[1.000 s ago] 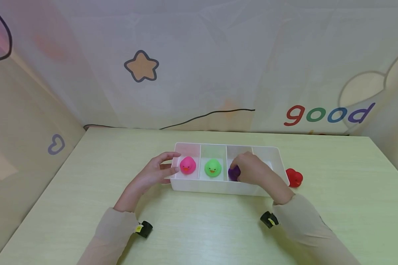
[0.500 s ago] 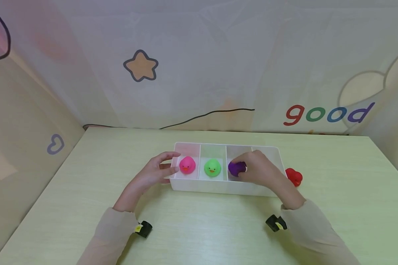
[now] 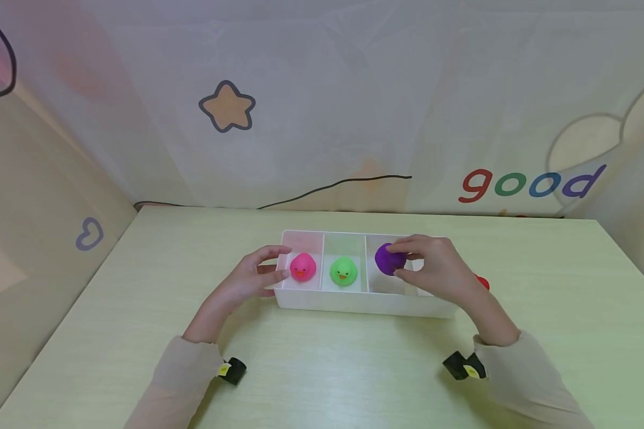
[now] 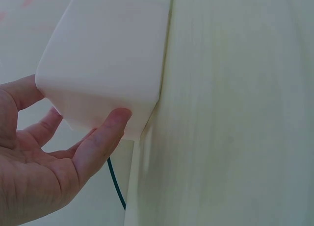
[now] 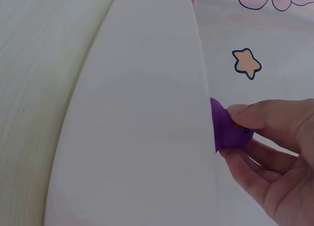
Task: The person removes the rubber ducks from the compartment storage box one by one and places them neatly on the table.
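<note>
Pinched between the thumb and fingers of my right hand [image 3: 437, 271] is a purple rubber duck [image 3: 389, 259], raised over the third compartment of a white divided tray [image 3: 354, 302]. The right wrist view has the duck [image 5: 226, 130] partly behind the tray's long wall [image 5: 137, 118]. My left hand [image 3: 249, 277] holds the tray's left end; its thumb presses on the end wall [image 4: 93, 106] in the left wrist view. A pink rubber duck [image 3: 303, 267] sits in the leftmost compartment, a green one [image 3: 343, 271] beside it in the second.
Beyond the tray's right end a red toy [image 3: 483, 282] lies on the pale wood table [image 3: 322, 369], mostly hidden behind my right hand and wrist. A printed fabric backdrop [image 3: 322, 107] rises along the table's far edge.
My right hand has lifted the purple duck up from low in the third compartment and shifted slightly right, now covering most of the red toy. The left hand and tray stay in place.
</note>
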Available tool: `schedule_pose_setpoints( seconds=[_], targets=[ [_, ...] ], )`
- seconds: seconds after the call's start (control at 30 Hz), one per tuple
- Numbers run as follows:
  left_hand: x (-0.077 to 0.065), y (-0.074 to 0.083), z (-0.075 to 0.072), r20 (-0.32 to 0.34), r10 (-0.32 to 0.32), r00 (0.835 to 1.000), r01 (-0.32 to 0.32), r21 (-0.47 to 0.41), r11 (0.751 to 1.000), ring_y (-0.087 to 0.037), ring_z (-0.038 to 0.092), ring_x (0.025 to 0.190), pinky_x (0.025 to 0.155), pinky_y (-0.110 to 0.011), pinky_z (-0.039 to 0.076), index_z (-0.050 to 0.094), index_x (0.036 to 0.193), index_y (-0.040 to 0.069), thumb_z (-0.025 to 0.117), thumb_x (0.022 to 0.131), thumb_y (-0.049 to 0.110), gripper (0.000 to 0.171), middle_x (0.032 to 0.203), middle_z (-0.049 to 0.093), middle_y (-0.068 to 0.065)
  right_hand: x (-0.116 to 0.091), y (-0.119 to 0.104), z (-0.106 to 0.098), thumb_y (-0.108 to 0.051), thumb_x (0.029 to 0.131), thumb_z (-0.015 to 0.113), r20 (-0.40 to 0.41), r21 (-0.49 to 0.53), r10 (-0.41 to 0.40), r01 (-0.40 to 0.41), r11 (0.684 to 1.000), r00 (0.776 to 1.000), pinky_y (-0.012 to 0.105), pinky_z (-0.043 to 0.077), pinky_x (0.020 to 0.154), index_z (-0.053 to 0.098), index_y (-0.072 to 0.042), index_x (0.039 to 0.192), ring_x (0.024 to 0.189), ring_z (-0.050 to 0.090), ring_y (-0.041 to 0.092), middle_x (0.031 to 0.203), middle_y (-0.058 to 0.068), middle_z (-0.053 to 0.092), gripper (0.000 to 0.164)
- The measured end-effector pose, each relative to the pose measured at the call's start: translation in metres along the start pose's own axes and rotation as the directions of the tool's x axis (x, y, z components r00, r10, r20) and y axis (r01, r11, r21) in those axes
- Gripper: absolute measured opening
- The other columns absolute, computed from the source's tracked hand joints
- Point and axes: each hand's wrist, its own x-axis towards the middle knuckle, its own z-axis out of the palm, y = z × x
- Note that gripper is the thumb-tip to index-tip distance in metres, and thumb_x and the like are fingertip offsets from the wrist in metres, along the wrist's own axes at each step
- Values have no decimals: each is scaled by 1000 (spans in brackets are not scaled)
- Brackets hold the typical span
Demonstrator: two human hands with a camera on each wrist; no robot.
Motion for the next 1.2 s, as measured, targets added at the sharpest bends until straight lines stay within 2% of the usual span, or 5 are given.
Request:
schedule_pose_setpoints(
  seconds=[0.27,0.53,0.7,1.0,1.2],
  targets=[
    [0,-1,0,7,13,1000,-13,-6,1000,-38,40,123,79,-46,51,42,133,11,60,87,12,50,138,33,-15,-11,5,-14,6,70,73,-63,91,33,-27,996,997,40,52,77,65,5,106,87,65,29,103,20,65,37],
    [0,-1,-1,12,19,1000,-19,-12,1000,-38,40,123,79,-46,51,42,133,11,60,87,11,49,138,33,-16,-25,9,-28,2,73,72,-90,152,173,-158,976,981,10,47,73,64,2,109,90,63,29,106,19,64,37],
    [1,-1,-1,12,22,1000,-22,-10,1000,-38,39,123,79,-46,51,42,133,10,60,87,11,49,138,33,-15,-34,14,-38,0,74,73,-127,136,189,-171,976,974,7,45,71,64,3,109,89,63,30,106,21,64,37],
    [0,-3,-1,7,11,1000,-11,5,1000,-37,40,123,79,-45,52,43,133,11,61,87,13,49,138,35,-13,-51,31,-54,-6,77,72,-153,133,256,-237,962,955,8,47,68,62,3,113,83,51,-17,108,23,62,38],
    [0,-1,0,-6,9,1000,-9,21,1000,-37,40,123,79,-45,52,44,132,13,61,87,13,48,138,36,-13,-62,47,-65,-9,77,73,-166,143,308,-286,948,937,9,48,66,61,4,114,83,51,-18,99,-21,59,41]
  ],
)
